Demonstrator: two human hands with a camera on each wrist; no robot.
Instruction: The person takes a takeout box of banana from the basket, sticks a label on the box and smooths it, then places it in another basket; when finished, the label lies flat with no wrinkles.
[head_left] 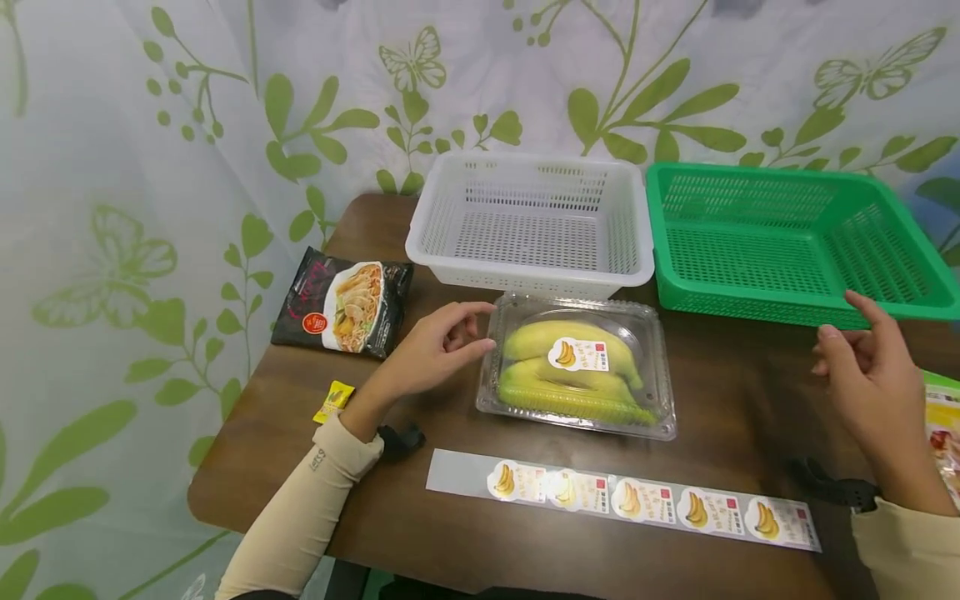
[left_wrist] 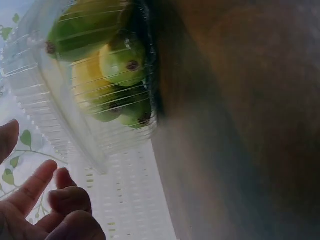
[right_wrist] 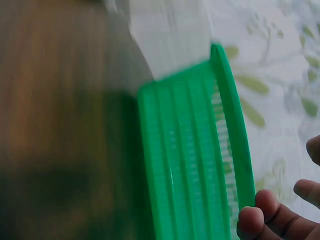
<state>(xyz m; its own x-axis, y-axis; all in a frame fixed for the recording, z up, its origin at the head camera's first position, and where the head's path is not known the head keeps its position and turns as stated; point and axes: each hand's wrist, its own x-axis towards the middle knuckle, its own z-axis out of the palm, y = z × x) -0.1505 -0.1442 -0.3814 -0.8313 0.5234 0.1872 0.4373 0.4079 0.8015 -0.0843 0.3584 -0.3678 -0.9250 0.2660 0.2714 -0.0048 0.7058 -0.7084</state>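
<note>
A clear plastic clamshell box [head_left: 576,367] of bananas [head_left: 570,385] lies closed on the table, a banana sticker [head_left: 579,354] on its lid. Just beside the box's left edge hovers my left hand [head_left: 431,354], its fingers loosely bent and holding nothing. The left wrist view shows that hand [left_wrist: 55,210] apart from the box [left_wrist: 95,75]. My right hand [head_left: 873,387] is raised off the table at the right, in front of the green basket [head_left: 750,304]; its fingers are loosely bent around nothing. A strip of banana stickers [head_left: 626,498] lies nearer the table's front edge.
Behind the box, a white plastic basket [head_left: 525,275] stands beside the green one. A black noodle packet [head_left: 341,302] and a small yellow sachet [head_left: 333,401] lie at the left. Part of a colourful packet [head_left: 943,425] shows at the right edge. A patterned curtain [head_left: 480,83] hangs behind.
</note>
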